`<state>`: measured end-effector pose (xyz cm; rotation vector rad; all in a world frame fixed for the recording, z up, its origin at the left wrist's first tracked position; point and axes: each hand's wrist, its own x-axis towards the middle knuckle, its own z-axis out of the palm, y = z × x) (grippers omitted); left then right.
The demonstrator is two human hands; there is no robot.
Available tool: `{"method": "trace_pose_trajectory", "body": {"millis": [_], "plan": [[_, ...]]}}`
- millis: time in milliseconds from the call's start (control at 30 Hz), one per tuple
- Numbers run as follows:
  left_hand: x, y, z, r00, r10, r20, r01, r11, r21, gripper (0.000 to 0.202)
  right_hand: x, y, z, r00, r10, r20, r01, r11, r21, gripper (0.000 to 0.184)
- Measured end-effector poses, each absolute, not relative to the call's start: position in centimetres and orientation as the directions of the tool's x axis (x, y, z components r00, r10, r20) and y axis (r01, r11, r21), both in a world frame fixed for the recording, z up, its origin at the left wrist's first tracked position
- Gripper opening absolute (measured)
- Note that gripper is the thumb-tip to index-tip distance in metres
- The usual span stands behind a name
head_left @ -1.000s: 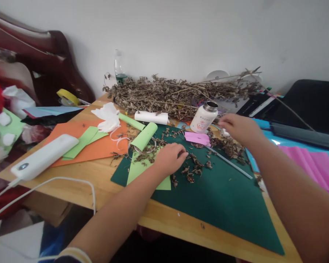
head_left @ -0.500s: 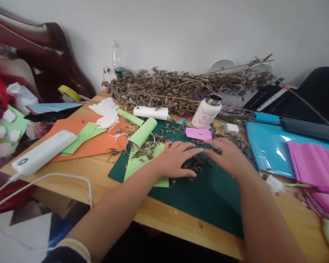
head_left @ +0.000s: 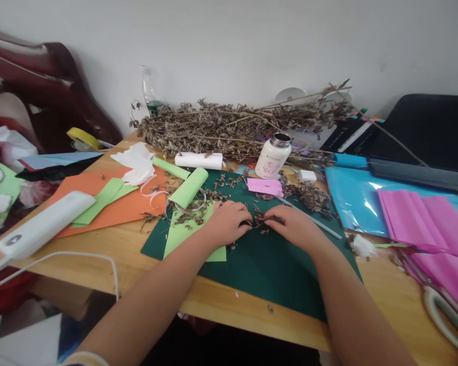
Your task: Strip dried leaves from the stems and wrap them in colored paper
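My left hand (head_left: 227, 221) rests over the edge of a light green paper sheet (head_left: 198, 244), its fingers curled in on some dark dried leaves. Across a small gap, my right hand (head_left: 293, 224) pinches dried leaves (head_left: 260, 218) on the dark green mat (head_left: 267, 274). A larger heap of dried leaves (head_left: 312, 197) lies beyond the right hand, beside a thin pale stick (head_left: 324, 226). Just past the fingers is a pink paper piece (head_left: 264, 186). An uncapped white bottle (head_left: 273, 158) stands behind it.
Dried plant stems (head_left: 213, 124) stretch along the wall. Rolled green paper (head_left: 189, 188), a white roll (head_left: 199, 160) and orange paper (head_left: 110, 211) lie to the left, with a white corded device (head_left: 48, 223). Right are a blue plastic package (head_left: 356, 203), pink paper (head_left: 411, 218) and scissors (head_left: 438, 305).
Both hands have gone from spread fingers to curled ones, closing on the dried leaves. The thin stick now shows past my right hand. The view has shifted slightly right.
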<state>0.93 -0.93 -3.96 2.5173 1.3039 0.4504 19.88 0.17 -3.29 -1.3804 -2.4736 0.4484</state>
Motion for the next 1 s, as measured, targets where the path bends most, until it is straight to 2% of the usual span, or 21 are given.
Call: {"method": "trace_pose_trajectory", "body": {"millis": [167, 400, 567, 767, 900, 1000], "plan": [[1.0, -0.9, -3.8, 0.5, 0.846, 0.186, 0.72, -0.526, 0.453, 0.019, 19.3, -0.5, -2.8, -0.388, 0.903, 0.182, 0.75, 0.425, -0.507, 0.011], [0.8, -1.0, -3.5, 0.283, 0.944, 0.171, 0.623, -0.317, 0.716, 0.02, 19.3, -0.4, -3.3, -0.304, 0.935, 0.183, 0.713, 0.351, -0.607, 0.022], [1.0, -1.2, -3.3, 0.233, 0.964, 0.126, 0.551, -0.238, 0.8, 0.016, 19.3, -0.3, -3.5, -0.339, 0.917, 0.211, 0.721, 0.397, -0.568, 0.022], [1.1, -0.7, -4.0, 0.222, 0.973, 0.059, 0.251, -0.116, 0.961, 0.01, 19.5, 0.1, -3.6, -0.456, 0.859, 0.233, 0.752, 0.512, -0.415, 0.021], [1.4, -0.4, -4.5, 0.292, 0.956, 0.005, 0.082, -0.03, 0.996, 0.011, 19.3, -0.3, -3.3, -0.438, 0.832, 0.34, 0.729, 0.55, -0.407, 0.028], [1.7, -0.6, -4.3, 0.373, 0.927, -0.033, 0.022, 0.027, 0.999, 0.011, 18.7, -0.8, -3.0, -0.553, 0.75, 0.363, 0.655, 0.66, -0.369, 0.035]]}}
